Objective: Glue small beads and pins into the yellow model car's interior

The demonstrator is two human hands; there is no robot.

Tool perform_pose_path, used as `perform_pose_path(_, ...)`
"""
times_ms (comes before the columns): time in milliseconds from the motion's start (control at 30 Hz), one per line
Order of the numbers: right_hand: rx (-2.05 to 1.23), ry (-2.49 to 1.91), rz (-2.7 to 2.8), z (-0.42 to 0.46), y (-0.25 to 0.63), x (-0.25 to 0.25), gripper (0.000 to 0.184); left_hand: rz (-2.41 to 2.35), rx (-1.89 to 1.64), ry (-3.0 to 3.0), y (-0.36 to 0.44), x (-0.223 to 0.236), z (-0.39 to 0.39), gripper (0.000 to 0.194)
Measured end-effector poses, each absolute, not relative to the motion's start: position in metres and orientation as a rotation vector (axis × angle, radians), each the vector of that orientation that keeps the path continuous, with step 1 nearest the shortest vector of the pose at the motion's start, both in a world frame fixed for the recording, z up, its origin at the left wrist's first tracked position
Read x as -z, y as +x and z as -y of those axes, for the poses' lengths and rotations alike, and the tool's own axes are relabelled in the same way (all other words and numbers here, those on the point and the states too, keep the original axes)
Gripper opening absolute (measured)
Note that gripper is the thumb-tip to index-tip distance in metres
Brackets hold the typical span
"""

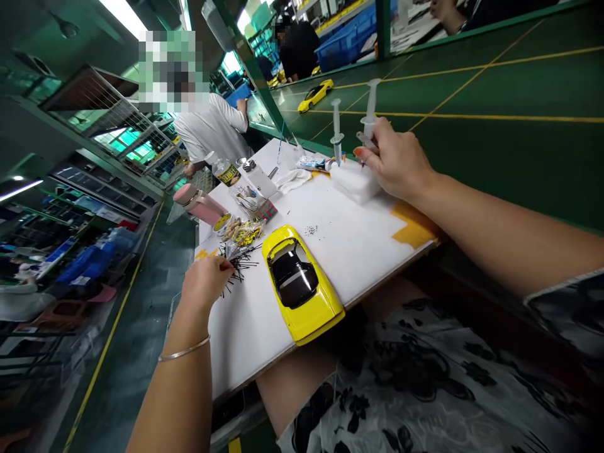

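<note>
A yellow toy car body [302, 284] lies on the white board [358, 245] in front of me. My left hand [206, 280] is closed in a pinch over a pile of thin black pins [240, 264] beside the car. My right hand [394, 162] reaches to the white foam block [352, 181] at the board's far edge, fingers closed around a syringe [369, 119] standing in it. A second syringe [336, 129] stands upright in the same block.
A pink bottle [201, 202], a labelled bottle [225, 170], bags of small parts [243, 229] and a tube [315, 163] crowd the board's far left. Another yellow car [315, 94] sits on the green bench [495, 100]. A person in white [212, 129] works beyond.
</note>
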State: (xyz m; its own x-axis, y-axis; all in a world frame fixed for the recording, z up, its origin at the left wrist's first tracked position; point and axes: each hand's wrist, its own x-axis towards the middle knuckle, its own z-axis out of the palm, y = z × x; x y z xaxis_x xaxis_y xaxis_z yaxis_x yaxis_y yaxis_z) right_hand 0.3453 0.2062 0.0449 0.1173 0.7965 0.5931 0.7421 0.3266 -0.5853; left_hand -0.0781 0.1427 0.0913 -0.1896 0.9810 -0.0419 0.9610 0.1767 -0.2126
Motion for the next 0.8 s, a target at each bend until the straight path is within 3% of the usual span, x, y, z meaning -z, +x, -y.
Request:
perform_pose_path(133,-0.221,-1.349,1.528,-0.180,0.334,-0.048,0.021,2.303,-0.169,-1.982,-0.081,-0.096,-0.123,0.030)
perform_pose_path(267,-0.740,-0.997,1.443,-0.154,0.317,-0.050,0.069,2.303,-0.084,-2.082,-0.083,-0.098,-0.105,0.031)
perform_pose_path(300,-0.852,-0.959,1.419,-0.147,0.312,-0.053,0.073,2.308,-0.054,-2.092,-0.082,-0.097,-0.102,0.032)
perform_pose_path(467,-1.243,-0.900,1.386,-0.120,0.291,-0.068,0.052,2.298,0.124,-2.044,-0.079,-0.091,-0.109,0.030)
perform_pose_path(800,-1.383,-0.817,1.170,-0.100,0.285,-0.059,0.024,2.281,0.487,-1.945,-0.082,-0.074,-0.136,0.017)
